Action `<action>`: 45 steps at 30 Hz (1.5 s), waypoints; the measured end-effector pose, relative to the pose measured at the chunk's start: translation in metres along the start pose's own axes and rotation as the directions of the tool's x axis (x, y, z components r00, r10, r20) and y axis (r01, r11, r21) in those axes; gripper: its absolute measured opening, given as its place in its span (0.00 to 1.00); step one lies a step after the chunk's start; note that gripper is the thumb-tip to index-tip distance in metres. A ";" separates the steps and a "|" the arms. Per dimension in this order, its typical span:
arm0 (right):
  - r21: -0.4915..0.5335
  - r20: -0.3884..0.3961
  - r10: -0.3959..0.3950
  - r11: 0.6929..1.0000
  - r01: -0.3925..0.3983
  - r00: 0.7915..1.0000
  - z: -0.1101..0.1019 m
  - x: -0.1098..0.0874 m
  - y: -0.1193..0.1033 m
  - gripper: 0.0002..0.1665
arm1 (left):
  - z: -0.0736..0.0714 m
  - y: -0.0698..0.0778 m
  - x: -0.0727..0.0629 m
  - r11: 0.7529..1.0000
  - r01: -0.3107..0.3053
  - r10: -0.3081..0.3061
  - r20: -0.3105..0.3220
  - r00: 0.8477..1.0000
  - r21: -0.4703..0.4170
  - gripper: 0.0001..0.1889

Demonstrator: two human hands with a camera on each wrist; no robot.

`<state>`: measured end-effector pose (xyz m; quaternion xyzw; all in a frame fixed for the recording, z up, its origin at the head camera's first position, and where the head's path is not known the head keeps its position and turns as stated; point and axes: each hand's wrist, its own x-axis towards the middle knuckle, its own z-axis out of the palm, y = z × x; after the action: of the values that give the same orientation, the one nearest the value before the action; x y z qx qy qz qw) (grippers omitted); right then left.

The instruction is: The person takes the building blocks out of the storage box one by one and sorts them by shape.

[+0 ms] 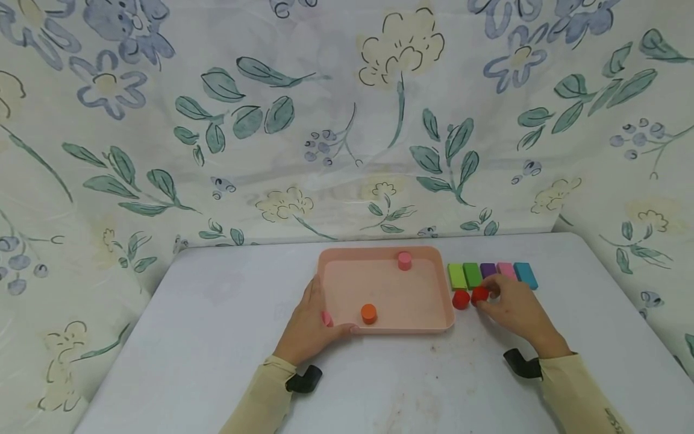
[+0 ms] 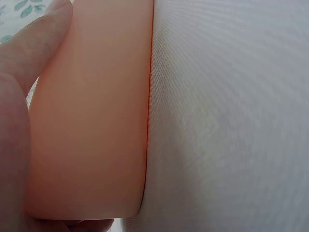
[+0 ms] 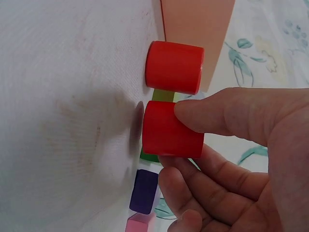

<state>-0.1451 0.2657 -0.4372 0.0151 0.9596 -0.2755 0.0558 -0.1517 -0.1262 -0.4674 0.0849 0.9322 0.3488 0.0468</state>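
Observation:
My left hand [image 1: 308,330] holds the near left corner of a peach tray [image 1: 412,301], fingers along its left side and thumb on the front rim. The tray's outer wall [image 2: 91,125] fills much of the left wrist view beside that thumb. Inside lie an orange cylinder [image 1: 368,313], a pink cylinder [image 1: 404,260] at the back and another pink piece [image 1: 327,319], partly hidden by the left hand. Right of the tray, my right hand [image 1: 515,306] pinches a red cylinder [image 3: 169,128] between thumb and fingers. A second red cylinder [image 3: 175,67] stands close beside it.
Behind the red cylinders runs a row of blocks: yellow-green [image 1: 457,276], green [image 1: 473,275], purple [image 1: 488,270], pink [image 1: 506,269] and blue [image 1: 526,275]. They stand on a white table [image 1: 228,313] with a flowered cloth [image 1: 325,120] hanging behind it.

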 end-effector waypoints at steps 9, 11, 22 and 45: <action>-0.002 0.009 -0.015 1.000 0.015 1.000 0.003 -0.001 0.003 0.25 | 0.001 -0.001 -0.001 1.000 -0.013 0.013 -0.003 1.000 0.000 0.71; -0.002 0.010 -0.017 1.000 0.017 1.000 0.004 -0.001 0.004 0.25 | 0.001 -0.001 -0.001 1.000 -0.014 0.014 -0.004 1.000 0.001 0.71; 0.017 -0.015 -0.053 0.998 0.053 0.998 -0.004 -0.007 -0.002 0.27 | 0.001 -0.002 -0.002 1.000 -0.020 0.020 -0.013 1.000 0.005 0.71; 0.079 -0.074 -0.205 0.974 0.211 0.976 0.013 -0.015 -0.044 0.25 | 0.000 -0.002 0.000 1.000 -0.027 0.027 -0.013 1.000 0.015 0.71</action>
<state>-0.1318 0.2212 -0.4235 -0.0741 0.9443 -0.3205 -0.0056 -0.1519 -0.1278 -0.4690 0.0956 0.9338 0.3430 0.0354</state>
